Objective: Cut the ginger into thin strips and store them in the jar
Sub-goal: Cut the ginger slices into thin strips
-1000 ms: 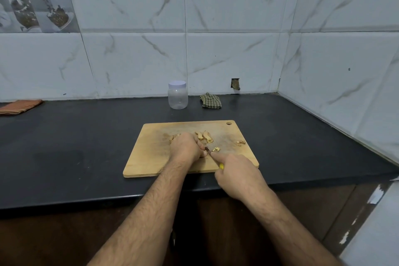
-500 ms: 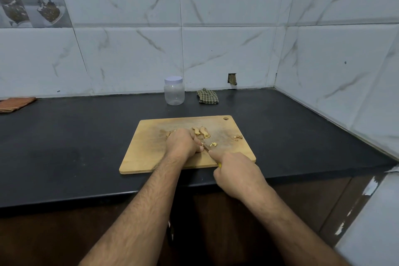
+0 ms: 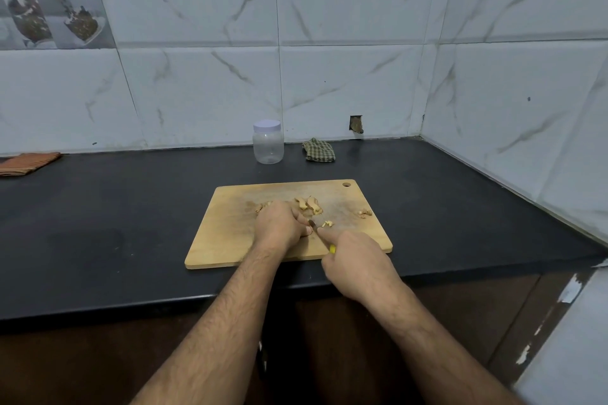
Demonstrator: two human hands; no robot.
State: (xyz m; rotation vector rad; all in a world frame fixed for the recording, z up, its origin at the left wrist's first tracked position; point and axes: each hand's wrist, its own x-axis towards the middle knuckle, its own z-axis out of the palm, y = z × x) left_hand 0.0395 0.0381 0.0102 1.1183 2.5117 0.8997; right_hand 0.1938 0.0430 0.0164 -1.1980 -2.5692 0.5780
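Counter [image 3: 131,223], dark: bare stretch left of the cutting board [image 3: 230,233], up to the orange cloth [image 3: 28,163] at the far left edge. Bare stretch right of the board, bounded by the tiled side wall [image 3: 526,125]. Band between board and back wall [image 3: 296,82]: lidded jar [image 3: 268,141] upright, checked cloth [image 3: 319,150] near it on the right, a gap between the two. Board surface: left part bare; ginger pieces [image 3: 309,204] near the middle, a small heap [image 3: 365,213] toward the right edge; left hand [image 3: 279,223] and right hand [image 3: 355,260] occupy the near middle.
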